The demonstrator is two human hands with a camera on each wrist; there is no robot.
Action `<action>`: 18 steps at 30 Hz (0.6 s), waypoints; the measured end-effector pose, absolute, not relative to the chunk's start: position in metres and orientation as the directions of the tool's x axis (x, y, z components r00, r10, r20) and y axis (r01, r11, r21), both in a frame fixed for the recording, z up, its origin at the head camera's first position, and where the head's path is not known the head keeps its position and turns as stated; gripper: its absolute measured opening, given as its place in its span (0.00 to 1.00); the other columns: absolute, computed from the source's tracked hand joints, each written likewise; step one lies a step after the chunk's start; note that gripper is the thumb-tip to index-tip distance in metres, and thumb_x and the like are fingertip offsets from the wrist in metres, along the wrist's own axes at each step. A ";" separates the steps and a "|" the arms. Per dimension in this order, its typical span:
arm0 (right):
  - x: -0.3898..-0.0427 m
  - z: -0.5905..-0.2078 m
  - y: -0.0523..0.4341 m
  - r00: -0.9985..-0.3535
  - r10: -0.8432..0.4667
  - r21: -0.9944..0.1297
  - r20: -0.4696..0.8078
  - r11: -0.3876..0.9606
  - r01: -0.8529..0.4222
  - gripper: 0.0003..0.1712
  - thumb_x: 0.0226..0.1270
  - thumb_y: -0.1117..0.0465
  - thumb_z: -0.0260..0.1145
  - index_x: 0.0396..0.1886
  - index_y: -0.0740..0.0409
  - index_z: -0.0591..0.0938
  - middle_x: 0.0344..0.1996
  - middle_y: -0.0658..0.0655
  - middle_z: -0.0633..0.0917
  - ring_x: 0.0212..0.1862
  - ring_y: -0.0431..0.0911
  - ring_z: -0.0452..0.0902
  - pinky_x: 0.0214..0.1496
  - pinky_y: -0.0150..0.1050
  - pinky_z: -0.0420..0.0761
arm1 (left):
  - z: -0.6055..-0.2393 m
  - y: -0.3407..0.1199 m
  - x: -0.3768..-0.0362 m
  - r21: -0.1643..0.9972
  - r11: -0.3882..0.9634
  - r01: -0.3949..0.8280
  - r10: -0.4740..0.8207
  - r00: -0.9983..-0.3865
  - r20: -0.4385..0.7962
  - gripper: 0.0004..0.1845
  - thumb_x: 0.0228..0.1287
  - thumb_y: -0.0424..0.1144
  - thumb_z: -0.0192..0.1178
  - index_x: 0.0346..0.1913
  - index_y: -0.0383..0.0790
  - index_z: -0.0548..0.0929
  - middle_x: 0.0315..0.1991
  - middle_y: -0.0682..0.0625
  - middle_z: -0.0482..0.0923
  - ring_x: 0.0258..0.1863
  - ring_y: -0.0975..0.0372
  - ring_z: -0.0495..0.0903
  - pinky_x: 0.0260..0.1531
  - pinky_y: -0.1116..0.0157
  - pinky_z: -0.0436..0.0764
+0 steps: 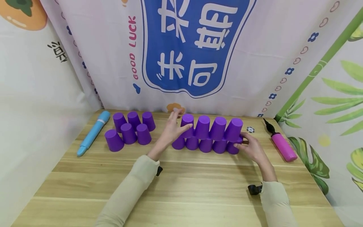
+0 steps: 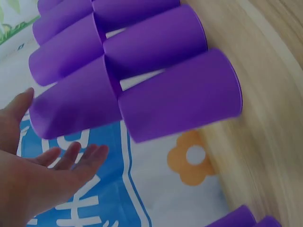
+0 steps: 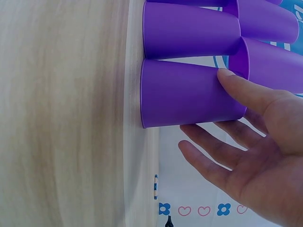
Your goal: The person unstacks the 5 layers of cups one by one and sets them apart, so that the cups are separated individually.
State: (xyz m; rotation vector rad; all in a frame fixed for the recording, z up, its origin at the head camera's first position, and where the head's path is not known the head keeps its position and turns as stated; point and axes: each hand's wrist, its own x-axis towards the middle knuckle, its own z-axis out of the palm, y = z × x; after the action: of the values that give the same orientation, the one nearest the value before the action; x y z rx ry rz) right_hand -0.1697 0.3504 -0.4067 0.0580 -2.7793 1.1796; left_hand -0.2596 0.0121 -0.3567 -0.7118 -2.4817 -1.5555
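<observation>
Purple plastic cups stand upside down in two stacked rows; the upper row [image 1: 218, 129] rests across the bases of the lower row [image 1: 205, 145]. My left hand [image 1: 171, 129] is beside the left end cup [image 2: 78, 101] of the upper row, fingers spread and apart from its side, the thumb close to its base. At the other end, my right hand [image 3: 255, 135] holds the right end cup [image 3: 189, 92] of the lower row, thumb on its near side and some fingers reaching behind. Part of that cup's far side is hidden.
Several more upside-down purple cups [image 1: 129, 133] stand separately at the left. A light blue tube-shaped pump [image 1: 93, 133] lies at the left edge, a pink pump with a black nozzle [image 1: 283, 147] at the right. A small round chip [image 1: 250, 129] lies near the back of the wooden table [image 1: 198, 189].
</observation>
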 end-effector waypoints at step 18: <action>-0.170 -0.407 0.351 -0.992 0.002 -0.720 0.126 0.688 -0.090 0.35 0.63 0.64 0.68 0.66 0.71 0.66 0.61 0.75 0.70 0.57 0.69 0.72 0.56 0.57 0.77 | -0.362 0.021 -0.256 0.797 0.397 0.455 0.297 -0.886 0.357 0.30 0.56 0.38 0.70 0.60 0.32 0.70 0.50 0.40 0.70 0.49 0.52 0.74 0.48 0.59 0.79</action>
State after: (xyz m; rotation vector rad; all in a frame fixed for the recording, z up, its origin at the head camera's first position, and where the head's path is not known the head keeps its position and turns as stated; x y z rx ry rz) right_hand -0.1702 0.3508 -0.4070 0.0732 -2.7777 1.1954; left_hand -0.2562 0.0213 -0.3622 -0.6764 -2.4911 -1.4975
